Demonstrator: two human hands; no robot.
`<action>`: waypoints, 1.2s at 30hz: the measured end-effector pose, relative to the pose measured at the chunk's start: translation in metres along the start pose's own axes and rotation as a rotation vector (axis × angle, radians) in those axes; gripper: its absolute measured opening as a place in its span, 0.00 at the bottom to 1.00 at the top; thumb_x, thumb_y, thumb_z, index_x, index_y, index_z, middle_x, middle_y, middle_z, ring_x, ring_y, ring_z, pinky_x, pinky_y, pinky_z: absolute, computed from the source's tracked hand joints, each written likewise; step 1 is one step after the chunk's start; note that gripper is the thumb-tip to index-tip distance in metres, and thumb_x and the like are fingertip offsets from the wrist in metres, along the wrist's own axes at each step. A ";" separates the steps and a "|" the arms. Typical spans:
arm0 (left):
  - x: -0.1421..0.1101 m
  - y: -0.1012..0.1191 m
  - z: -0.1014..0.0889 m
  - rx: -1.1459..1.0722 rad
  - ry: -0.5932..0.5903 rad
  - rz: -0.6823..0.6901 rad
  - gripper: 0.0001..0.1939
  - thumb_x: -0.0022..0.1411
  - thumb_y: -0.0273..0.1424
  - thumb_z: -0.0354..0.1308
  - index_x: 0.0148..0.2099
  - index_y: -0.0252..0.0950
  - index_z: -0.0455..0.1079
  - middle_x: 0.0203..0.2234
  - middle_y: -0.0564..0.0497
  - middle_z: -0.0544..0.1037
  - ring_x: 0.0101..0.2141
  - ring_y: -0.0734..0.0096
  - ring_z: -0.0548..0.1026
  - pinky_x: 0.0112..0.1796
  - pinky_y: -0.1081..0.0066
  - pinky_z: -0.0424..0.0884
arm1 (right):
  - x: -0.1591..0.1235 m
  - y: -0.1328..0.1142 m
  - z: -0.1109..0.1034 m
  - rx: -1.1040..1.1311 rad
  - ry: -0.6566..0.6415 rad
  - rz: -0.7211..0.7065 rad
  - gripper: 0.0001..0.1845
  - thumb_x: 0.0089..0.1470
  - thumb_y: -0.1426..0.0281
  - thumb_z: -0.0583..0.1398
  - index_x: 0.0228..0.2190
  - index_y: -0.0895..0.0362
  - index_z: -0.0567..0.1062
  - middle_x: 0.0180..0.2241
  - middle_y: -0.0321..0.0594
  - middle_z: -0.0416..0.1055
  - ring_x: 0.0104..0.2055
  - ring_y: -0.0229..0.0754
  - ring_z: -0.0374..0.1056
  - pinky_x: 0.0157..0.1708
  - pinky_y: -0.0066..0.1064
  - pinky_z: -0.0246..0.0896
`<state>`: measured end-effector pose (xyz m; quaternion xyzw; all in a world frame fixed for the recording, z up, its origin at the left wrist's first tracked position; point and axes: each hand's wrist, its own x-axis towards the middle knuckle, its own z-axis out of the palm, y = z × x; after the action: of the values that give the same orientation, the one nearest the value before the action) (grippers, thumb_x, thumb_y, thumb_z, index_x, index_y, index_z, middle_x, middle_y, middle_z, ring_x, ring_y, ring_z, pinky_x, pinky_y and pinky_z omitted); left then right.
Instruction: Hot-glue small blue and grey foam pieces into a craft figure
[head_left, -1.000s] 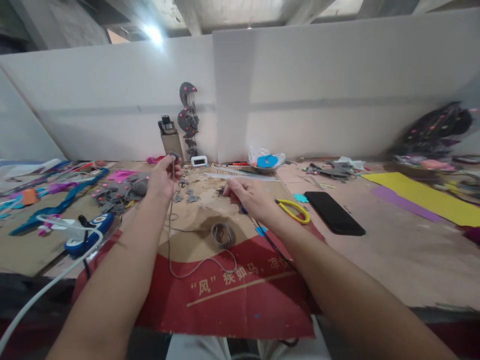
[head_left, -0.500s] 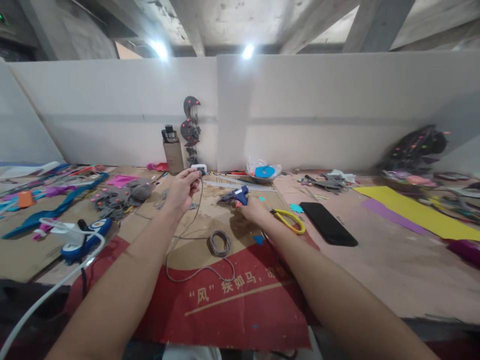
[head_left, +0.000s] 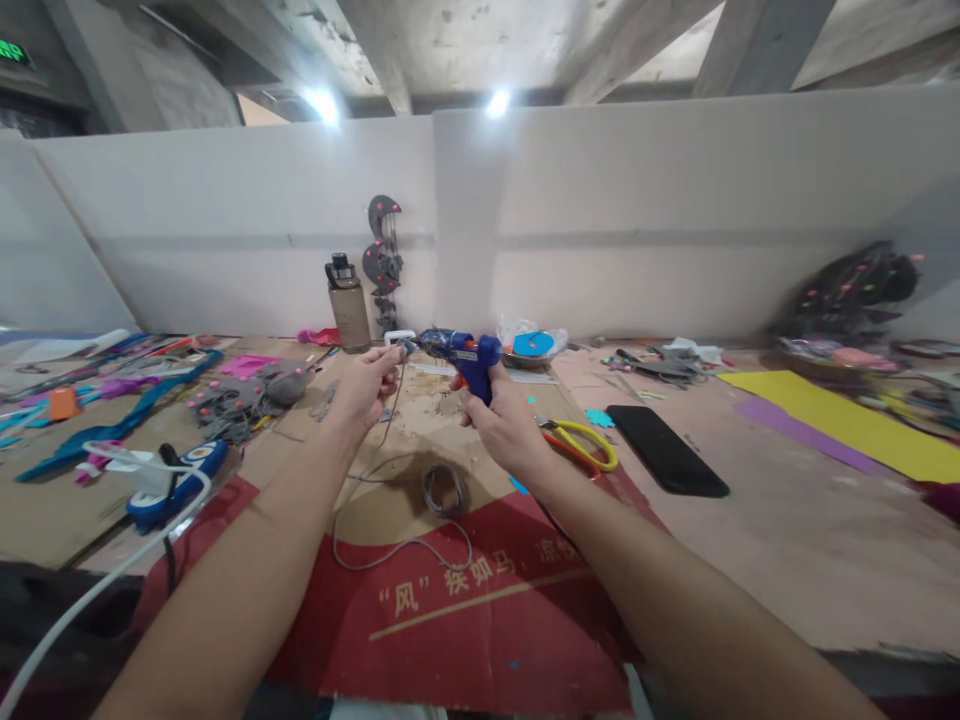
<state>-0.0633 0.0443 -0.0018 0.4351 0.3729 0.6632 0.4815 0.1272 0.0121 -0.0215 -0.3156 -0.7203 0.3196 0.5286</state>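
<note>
My right hand (head_left: 504, 415) is wrapped round the grip of a blue hot glue gun (head_left: 472, 360), a finger by its orange trigger. Its nozzle points left, close to the fingertips of my left hand (head_left: 367, 385). Those fingers pinch a small dark grey piece (head_left: 407, 346), too small to identify, and a thin grey cord (head_left: 395, 405) hangs down from it. The cord runs to a loose coil (head_left: 444, 490) on the cardboard sheet (head_left: 480, 650) below. Whether the nozzle touches the piece cannot be made out.
Yellow-handled scissors (head_left: 589, 440) and a black phone (head_left: 666, 450) lie to the right. Farther right is yellow paper (head_left: 840, 425). A bottle (head_left: 348, 305) stands by the wall. Grey felt-like pieces (head_left: 244, 395) and a blue power strip (head_left: 180, 485) with a white cable are at left.
My right hand has lifted the glue gun from low over the cardboard, bringing its nozzle up beside my left fingertips. My left hand keeps its pinch at nearly the same place.
</note>
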 end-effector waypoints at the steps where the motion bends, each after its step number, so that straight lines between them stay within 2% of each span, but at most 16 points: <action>1: 0.000 0.000 0.000 -0.002 -0.008 0.000 0.14 0.39 0.31 0.69 0.28 0.29 0.70 0.20 0.55 0.66 0.16 0.88 0.55 0.14 0.83 0.44 | 0.000 0.002 -0.001 -0.037 0.007 -0.009 0.12 0.53 0.70 0.52 0.41 0.54 0.64 0.35 0.38 0.67 0.27 0.36 0.62 0.30 0.32 0.63; 10: -0.001 0.001 0.001 0.016 -0.003 0.013 0.14 0.39 0.31 0.69 0.28 0.29 0.71 0.22 0.52 0.69 0.16 0.88 0.55 0.14 0.82 0.44 | 0.001 0.000 -0.002 -0.215 0.022 -0.061 0.14 0.53 0.70 0.53 0.43 0.56 0.65 0.34 0.40 0.68 0.33 0.42 0.63 0.37 0.36 0.60; 17: -0.004 0.003 0.006 0.063 0.017 0.009 0.16 0.38 0.33 0.70 0.28 0.29 0.71 0.19 0.54 0.66 0.16 0.87 0.55 0.15 0.82 0.44 | 0.000 -0.001 0.000 -0.274 0.027 -0.070 0.17 0.53 0.70 0.52 0.46 0.56 0.65 0.38 0.44 0.69 0.38 0.44 0.64 0.42 0.37 0.59; 25: -0.004 0.000 0.005 0.132 0.026 0.035 0.15 0.39 0.34 0.68 0.28 0.31 0.71 0.18 0.54 0.67 0.15 0.86 0.55 0.15 0.80 0.43 | -0.003 -0.006 0.002 -0.344 0.027 -0.045 0.20 0.54 0.70 0.52 0.50 0.58 0.64 0.43 0.48 0.69 0.42 0.48 0.65 0.44 0.39 0.59; 36: -0.002 0.000 0.003 0.112 0.049 0.058 0.14 0.39 0.33 0.68 0.28 0.31 0.71 0.18 0.54 0.67 0.16 0.86 0.56 0.15 0.81 0.43 | -0.003 -0.007 0.002 -0.352 0.014 -0.030 0.23 0.54 0.71 0.52 0.52 0.58 0.63 0.45 0.49 0.70 0.44 0.48 0.66 0.45 0.39 0.59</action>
<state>-0.0597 0.0427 -0.0014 0.4557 0.4084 0.6652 0.4279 0.1251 0.0047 -0.0180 -0.3948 -0.7660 0.1786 0.4749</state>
